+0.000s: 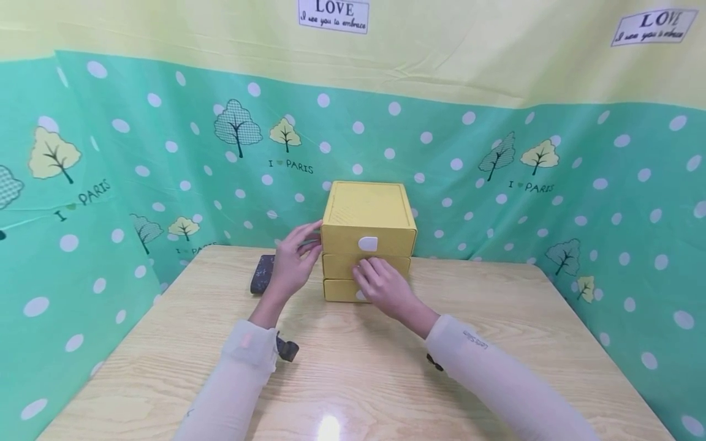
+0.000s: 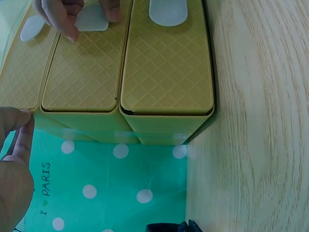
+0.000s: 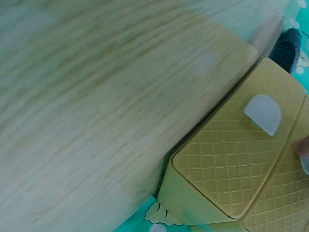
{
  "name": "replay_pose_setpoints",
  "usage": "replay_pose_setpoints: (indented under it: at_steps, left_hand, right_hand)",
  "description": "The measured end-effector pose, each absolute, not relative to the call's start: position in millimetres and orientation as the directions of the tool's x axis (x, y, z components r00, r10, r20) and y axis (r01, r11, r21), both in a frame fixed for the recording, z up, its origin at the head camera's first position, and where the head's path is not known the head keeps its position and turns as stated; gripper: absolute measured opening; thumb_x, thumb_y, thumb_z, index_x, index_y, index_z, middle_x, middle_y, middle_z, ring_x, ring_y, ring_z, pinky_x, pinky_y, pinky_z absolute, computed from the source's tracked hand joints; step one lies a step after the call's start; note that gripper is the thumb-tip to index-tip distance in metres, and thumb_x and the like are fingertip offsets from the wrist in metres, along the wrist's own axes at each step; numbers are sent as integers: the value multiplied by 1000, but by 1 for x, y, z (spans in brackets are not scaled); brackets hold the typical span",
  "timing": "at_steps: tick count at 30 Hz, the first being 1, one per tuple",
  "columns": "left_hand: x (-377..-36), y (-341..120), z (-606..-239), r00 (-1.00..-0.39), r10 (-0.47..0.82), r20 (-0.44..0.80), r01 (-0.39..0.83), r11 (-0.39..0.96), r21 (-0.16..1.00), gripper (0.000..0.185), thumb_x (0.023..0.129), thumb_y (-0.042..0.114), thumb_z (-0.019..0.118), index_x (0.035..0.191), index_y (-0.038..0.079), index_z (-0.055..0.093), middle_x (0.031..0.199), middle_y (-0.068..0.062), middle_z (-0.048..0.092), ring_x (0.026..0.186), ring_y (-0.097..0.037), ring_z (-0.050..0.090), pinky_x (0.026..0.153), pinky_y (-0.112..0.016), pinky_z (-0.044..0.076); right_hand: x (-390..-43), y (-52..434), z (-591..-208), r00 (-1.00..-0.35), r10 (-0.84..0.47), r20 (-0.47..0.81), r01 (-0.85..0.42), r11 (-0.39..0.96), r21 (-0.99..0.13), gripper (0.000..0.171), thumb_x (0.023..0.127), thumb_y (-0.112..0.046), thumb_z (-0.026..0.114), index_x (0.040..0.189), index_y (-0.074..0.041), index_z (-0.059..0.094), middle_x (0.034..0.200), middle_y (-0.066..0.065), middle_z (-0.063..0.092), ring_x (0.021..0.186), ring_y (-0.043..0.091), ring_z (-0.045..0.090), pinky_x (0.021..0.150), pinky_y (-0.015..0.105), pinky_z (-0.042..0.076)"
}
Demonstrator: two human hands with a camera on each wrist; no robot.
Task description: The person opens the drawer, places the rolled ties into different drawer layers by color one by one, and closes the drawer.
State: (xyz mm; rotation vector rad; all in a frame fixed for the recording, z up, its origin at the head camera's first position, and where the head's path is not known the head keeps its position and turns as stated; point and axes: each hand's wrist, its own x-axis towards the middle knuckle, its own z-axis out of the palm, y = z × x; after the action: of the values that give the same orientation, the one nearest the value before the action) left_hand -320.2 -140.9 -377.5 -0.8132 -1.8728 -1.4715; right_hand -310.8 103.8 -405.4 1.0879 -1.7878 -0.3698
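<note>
A yellow three-drawer box [image 1: 368,205] stands on the table, each waffle-textured drawer front bearing a white tab handle. My right hand [image 1: 383,286] is at the middle drawer [image 2: 82,72], its fingers curled at the white handle [image 2: 91,20]. In the left wrist view, fingers and thumb lie on either side of that handle. At the box's upper left side is my left hand [image 1: 292,260], fingers fairly straight, tips touching the edge near the top drawer [image 1: 342,240]. The bottom drawer [image 2: 166,67] sits flush, its handle [image 3: 264,113] uncovered.
A dark patterned case [image 1: 262,274] lies left of the box, partly behind my left hand. The wooden table [image 1: 331,367] ends at a green dotted curtain [image 1: 441,141] behind and at both sides. Dark straps [image 1: 287,348] hang at my wrists.
</note>
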Motion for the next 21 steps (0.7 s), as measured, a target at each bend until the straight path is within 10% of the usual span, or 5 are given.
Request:
replay_pose_setpoints:
  at_steps: [21]
  left_hand:
    - [-322,-140,-379,-624,96,776,775,205,598,55,90,-17,66,141,2,59,136,-18,59,115,-36,65,102,-36,60]
  right_hand:
    - [-296,107,-344,-43,-441,897,-720,635,278,25,89,-8,71,112,3,70,101,18,69,87,35,64,73,42,62]
